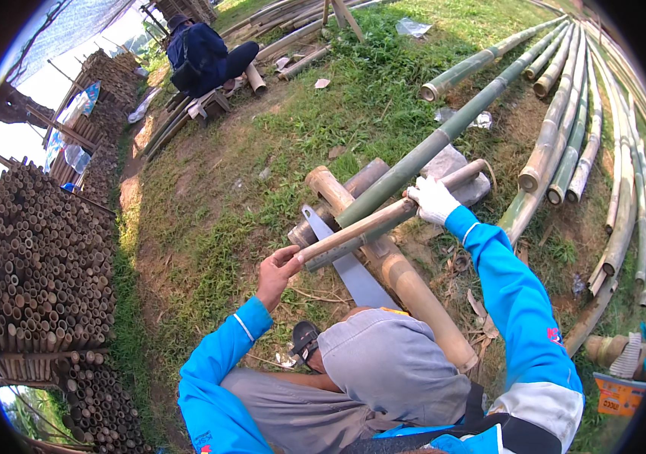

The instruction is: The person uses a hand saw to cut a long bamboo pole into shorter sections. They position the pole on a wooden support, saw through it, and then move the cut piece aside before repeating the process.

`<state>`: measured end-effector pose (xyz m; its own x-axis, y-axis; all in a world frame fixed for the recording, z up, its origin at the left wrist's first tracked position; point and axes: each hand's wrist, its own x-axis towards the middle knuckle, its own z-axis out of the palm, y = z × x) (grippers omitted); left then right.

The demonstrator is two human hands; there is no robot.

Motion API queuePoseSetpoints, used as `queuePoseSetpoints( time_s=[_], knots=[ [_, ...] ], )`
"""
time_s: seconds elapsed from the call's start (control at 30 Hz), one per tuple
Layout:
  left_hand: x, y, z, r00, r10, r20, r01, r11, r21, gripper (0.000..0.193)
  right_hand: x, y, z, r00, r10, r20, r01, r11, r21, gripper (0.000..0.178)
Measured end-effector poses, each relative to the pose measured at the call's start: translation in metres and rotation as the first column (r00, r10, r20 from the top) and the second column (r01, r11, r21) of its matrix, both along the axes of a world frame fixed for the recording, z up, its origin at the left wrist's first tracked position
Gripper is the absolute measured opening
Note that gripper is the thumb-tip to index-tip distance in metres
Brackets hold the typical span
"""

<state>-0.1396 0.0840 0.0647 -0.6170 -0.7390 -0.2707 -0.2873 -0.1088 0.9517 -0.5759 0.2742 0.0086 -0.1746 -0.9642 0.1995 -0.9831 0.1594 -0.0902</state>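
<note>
A tan bamboo stick (361, 231) slants across in front of me, lying along a greenish bamboo piece (352, 248). The bare fingers of my left hand (276, 278) are closed at the stick's near left end. My right hand (433, 200), in a white glove, grips its other end, where the bamboo beneath runs on past the glove. Under them rests a thick tan bamboo pole (414, 284). A saw (361, 276) with a wide grey blade passes below the stick, its handle end mostly hidden by my leg. A long green bamboo pole (414, 159) reaches away from the stick.
A pale rock (455, 170) sits beyond my right hand. Long bamboo poles (565, 129) fan out on the right. At the left rises a large stack of cut bamboo (43, 265). Another person (202, 57) in dark clothes sits farther off. An orange box (619, 395) is at lower right.
</note>
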Motion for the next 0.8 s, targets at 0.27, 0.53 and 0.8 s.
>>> queuePoseSetpoints(
  time_s=[0.27, 0.53, 0.8],
  knots=[
    [-0.012, -0.017, -0.028, 0.995, -0.056, 0.086, 0.063, 0.995, -0.083, 0.049, -0.010, 0.003, -0.016, 0.992, -0.124, 0.033, 0.121, 0.990, 0.077, 0.056],
    [-0.013, -0.016, -0.030, 0.940, -0.025, 0.341, 0.103, 0.972, -0.213, 0.054, -0.013, -0.005, -0.017, 0.999, -0.012, 0.046, 0.007, 0.994, 0.113, 0.054],
    [-0.006, -0.014, -0.020, 0.961, -0.133, 0.241, 0.135, 0.991, 0.007, 0.071, -0.014, -0.005, -0.023, 0.991, 0.101, 0.084, -0.109, 0.989, 0.098, 0.059]
  ],
)
